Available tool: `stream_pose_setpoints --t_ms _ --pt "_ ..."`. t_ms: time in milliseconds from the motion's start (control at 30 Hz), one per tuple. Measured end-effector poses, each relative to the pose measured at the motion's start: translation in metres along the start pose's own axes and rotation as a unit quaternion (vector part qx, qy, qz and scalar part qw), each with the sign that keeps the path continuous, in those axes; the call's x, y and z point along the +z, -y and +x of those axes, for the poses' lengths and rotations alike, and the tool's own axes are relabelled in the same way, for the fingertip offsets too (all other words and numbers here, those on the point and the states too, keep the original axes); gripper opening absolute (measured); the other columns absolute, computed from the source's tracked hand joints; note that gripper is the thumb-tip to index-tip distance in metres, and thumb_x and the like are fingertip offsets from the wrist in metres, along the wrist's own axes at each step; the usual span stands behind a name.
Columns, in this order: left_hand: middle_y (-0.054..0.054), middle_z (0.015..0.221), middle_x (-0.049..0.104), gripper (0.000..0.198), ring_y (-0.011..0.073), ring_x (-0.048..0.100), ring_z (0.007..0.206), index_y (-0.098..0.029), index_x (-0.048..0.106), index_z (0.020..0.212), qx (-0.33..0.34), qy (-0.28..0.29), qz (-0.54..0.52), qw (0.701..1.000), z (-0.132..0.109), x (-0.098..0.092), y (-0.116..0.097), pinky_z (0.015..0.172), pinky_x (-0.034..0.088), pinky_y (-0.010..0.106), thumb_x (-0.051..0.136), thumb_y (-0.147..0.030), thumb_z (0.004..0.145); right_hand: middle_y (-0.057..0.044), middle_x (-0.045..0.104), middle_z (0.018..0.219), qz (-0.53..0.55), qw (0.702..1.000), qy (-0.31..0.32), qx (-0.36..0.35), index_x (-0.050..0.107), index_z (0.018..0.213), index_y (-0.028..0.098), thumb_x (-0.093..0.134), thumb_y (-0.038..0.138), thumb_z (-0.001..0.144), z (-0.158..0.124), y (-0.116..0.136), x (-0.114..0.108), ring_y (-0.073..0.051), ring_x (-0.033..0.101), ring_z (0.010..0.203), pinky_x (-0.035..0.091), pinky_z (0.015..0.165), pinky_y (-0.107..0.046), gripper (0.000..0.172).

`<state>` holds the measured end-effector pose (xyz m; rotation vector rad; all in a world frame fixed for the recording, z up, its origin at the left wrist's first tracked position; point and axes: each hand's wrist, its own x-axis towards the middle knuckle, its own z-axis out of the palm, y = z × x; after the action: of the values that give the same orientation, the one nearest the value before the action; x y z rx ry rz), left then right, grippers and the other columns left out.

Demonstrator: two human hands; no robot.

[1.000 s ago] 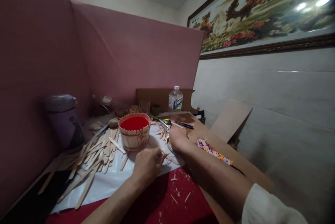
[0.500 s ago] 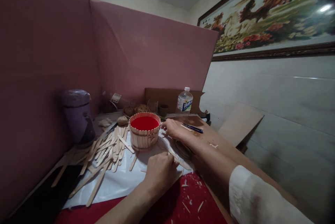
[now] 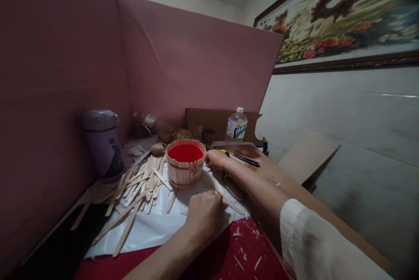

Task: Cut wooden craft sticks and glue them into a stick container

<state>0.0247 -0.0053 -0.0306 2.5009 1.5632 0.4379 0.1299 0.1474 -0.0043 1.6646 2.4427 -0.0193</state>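
Note:
A small round bucket (image 3: 185,174), faced with wooden craft sticks and red inside, stands upright on a white cloth (image 3: 157,232). Beside its right wall is my right hand (image 3: 216,159), its fingers curled in; what they hold, if anything, is hidden. Nearer to me, my left hand (image 3: 207,211) makes a fist over the cloth's right part. Pale slivers of wood show by its knuckles, but its grip is hidden from view. A heap of loose craft sticks (image 3: 149,184) lies left of the bucket.
Behind the bucket are balls of twine (image 3: 181,134) and a plastic bottle (image 3: 237,124). A purple tumbler (image 3: 104,145) stands at left. A dark blue pen-like tool (image 3: 248,160) lies on the brown board (image 3: 271,188). Wood scraps litter the red cloth (image 3: 244,249).
The fingers of my right hand have curled in beside the bucket, and a yellow tool behind it shows more. My left fist stays in place. The whole view has shifted slightly.

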Motion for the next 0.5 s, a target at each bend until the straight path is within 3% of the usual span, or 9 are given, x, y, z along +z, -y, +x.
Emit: stream_pose_setpoints --t_ms 500 --pt "0.010 0.090 0.073 0.025 0.0234 0.067 0.086 -0.019 0.070 0.082 -0.011 -0.008 -0.001 1.000 -0.0001 -0.0026 0.0020 0.067 0.042 0.030 0.048 -0.031 0.086 -0.007 0.060 0.113 0.015 0.999 0.037 0.024 0.058 0.111 0.016 0.058 0.030 0.089 -0.0055 0.0057 -0.0072 -0.021 0.059 0.100 0.051 0.084 -0.040 0.026"
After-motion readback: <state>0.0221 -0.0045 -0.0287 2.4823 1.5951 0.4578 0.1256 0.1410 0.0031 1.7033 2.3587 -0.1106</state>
